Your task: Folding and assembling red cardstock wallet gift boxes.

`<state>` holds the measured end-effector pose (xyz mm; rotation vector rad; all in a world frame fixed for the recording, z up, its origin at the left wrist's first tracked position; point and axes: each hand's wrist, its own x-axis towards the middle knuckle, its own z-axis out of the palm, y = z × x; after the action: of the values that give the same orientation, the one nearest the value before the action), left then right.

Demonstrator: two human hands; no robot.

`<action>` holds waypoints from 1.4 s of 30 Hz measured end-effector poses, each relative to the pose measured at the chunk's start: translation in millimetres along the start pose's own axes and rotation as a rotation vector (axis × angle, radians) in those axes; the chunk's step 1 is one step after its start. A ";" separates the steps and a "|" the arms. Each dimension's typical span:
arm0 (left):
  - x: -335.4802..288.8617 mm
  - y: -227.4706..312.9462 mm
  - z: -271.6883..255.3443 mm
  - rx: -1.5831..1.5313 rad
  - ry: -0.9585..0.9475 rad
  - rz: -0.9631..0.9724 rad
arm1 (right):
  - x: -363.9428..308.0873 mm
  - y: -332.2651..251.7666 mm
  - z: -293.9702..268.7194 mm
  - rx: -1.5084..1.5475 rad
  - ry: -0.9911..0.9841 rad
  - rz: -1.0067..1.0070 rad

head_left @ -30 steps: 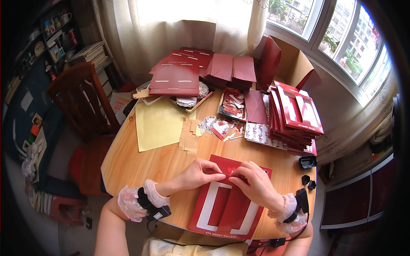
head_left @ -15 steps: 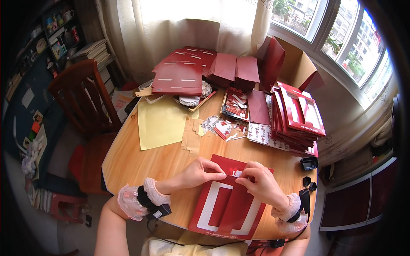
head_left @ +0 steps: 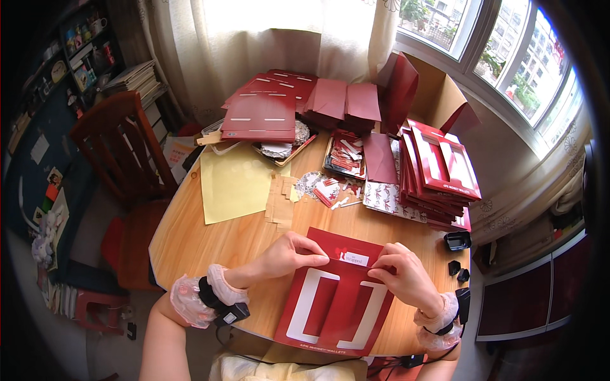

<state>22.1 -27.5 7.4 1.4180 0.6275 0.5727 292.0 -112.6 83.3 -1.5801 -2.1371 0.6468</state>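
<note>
In front of me a flat red cardboard wallet sleeve [head_left: 333, 314] lies at the table's near edge, with two white bracket-shaped areas on its face. Its upper flap extends away from me, and a small white label [head_left: 354, 258] with a red figure shows near the fold. My left hand [head_left: 284, 258] pinches with thumb and forefinger at the left end of that fold. At the right end, my right hand [head_left: 406, 273] has its fingers curled and closed on the sleeve's edge. Frilly pink cuffs and black straps circle both wrists.
On the right stands a stack of red sleeves [head_left: 445, 162]. Farther back are flat red cards [head_left: 260, 114], pink envelopes [head_left: 362, 105] and an open carton [head_left: 438, 89]. Yellow paper [head_left: 235, 187] lies left; small black cases [head_left: 457, 240] sit at the right edge.
My right hand has slid rightward along the fold, away from my left hand, uncovering more of the white label. The left hand stays near the fold's left end.
</note>
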 end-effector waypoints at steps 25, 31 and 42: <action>6.7 0.9 -21.6 -0.081 0.110 -0.093 | -17.9 24.4 -9.6 -0.052 0.159 0.084; 9.2 -3.2 -18.8 -0.118 0.076 -0.106 | -10.6 12.3 4.7 -0.096 0.273 0.004; 7.4 -1.9 -19.1 -0.139 0.128 -0.081 | 9.7 -4.6 32.1 0.011 0.184 -0.122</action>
<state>13.9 -8.9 4.2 1.2275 0.7297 0.6337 267.4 -108.4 60.4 -1.4315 -2.0698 0.4545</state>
